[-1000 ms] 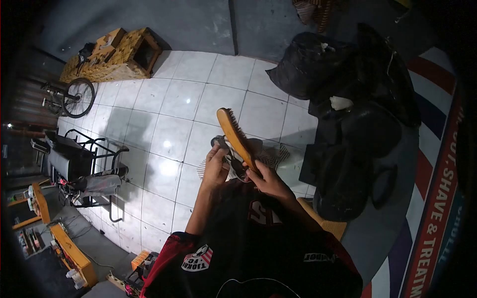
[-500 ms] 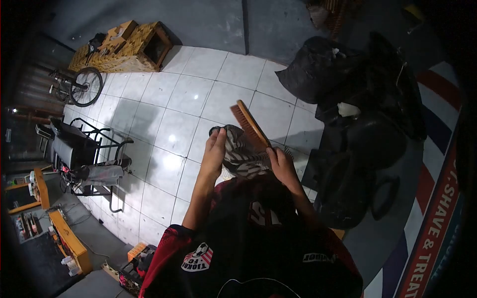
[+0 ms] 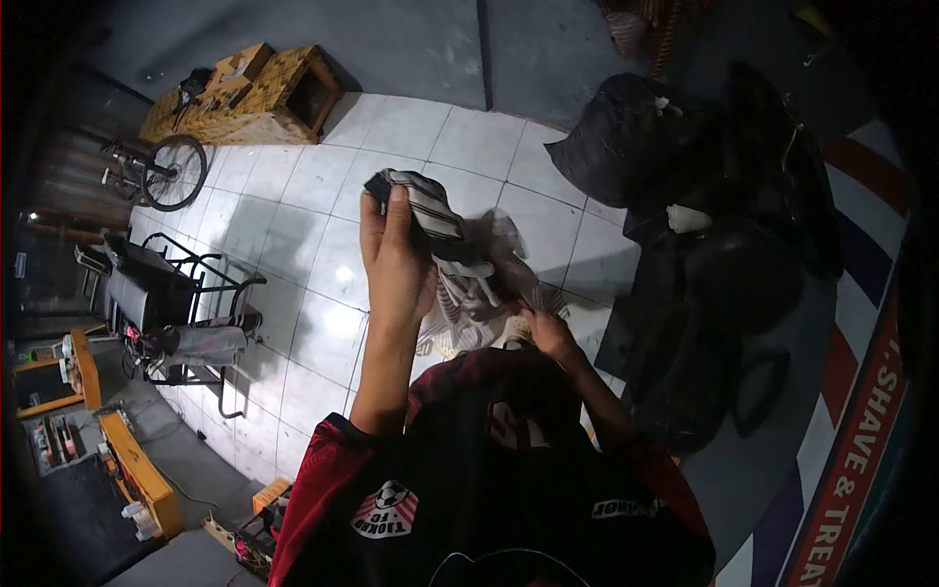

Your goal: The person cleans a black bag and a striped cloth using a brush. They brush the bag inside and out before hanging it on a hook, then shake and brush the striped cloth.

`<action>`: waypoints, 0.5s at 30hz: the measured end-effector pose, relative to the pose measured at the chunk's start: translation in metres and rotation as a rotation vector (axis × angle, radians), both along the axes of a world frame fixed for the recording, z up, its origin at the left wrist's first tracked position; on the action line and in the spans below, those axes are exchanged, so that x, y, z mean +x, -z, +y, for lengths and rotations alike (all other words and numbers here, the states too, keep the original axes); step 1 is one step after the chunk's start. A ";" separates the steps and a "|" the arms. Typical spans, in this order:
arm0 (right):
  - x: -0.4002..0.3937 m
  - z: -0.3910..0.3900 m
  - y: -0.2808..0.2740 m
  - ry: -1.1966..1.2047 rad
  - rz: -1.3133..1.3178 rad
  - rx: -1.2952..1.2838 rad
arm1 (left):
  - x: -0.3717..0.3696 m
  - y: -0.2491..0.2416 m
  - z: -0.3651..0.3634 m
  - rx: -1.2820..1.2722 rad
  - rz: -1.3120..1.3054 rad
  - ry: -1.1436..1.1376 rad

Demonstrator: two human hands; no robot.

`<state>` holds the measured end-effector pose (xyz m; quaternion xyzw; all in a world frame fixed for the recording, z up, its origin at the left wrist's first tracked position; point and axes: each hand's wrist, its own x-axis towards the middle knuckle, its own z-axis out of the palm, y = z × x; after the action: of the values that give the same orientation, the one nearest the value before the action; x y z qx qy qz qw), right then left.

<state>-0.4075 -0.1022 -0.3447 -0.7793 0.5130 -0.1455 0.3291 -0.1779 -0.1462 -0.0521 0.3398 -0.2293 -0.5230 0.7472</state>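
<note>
My left hand (image 3: 395, 245) is raised in front of my body, its fingers closed on the dark edge of a striped cloth (image 3: 435, 210). The black, white and grey cloth hangs from that hand and spreads down toward the right, blurred in its lower part. Lower and closer to my shirt, my right hand (image 3: 548, 331) is beside the cloth's lower folds. Its fingers are closed and partly smeared by motion. The wooden brush cannot be made out clearly; the cloth and blur cover the area around my right fingers.
White floor tiles (image 3: 391, 127) lie beyond my hands. Black bags (image 3: 626, 137) are piled at the right. A black-framed chair (image 3: 147, 293), a bicycle (image 3: 174, 173) and a yellow patterned table (image 3: 284, 93) stand at the left. A red lettered banner (image 3: 851, 450) runs along the right.
My left hand has moved up and left, lifting the cloth. My right hand has moved slightly down, and the brush that showed clearly above it is no longer distinct.
</note>
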 end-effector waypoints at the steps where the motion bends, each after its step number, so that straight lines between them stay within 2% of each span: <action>1: -0.022 0.001 0.012 -0.184 0.300 0.206 | 0.001 -0.002 0.002 -0.002 0.001 -0.010; 2: -0.034 0.008 0.000 -0.102 0.191 0.191 | 0.001 -0.005 0.001 0.055 -0.038 -0.042; 4: -0.039 0.008 0.010 0.048 0.139 -0.052 | -0.002 -0.010 0.003 0.175 -0.114 -0.101; 5: -0.042 0.009 0.013 0.128 0.116 -0.172 | -0.003 -0.008 0.004 0.247 -0.176 -0.049; 6: -0.044 -0.003 0.003 -0.078 0.128 -0.634 | -0.006 -0.002 0.005 0.284 -0.293 -0.013; 8: -0.005 -0.023 -0.090 0.379 -0.496 0.346 | -0.010 0.009 0.007 0.306 -0.459 0.088; 9: 0.006 -0.022 -0.115 0.305 -0.726 0.395 | -0.012 0.012 0.010 0.317 -0.555 0.143; 11: 0.021 -0.020 -0.147 0.142 -1.179 0.479 | -0.016 0.021 0.012 0.266 -0.535 0.273; 14: 0.039 -0.012 -0.171 0.013 -0.860 0.250 | -0.023 -0.001 0.017 0.149 -0.734 0.269; 15: 0.038 -0.010 -0.159 0.004 -0.707 0.083 | -0.021 -0.006 0.019 0.134 -0.787 0.262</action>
<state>-0.3694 -0.1124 -0.1858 -0.6656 0.3743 -0.3861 0.5175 -0.1992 -0.1274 -0.0457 0.5296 -0.5040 -0.4577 0.5059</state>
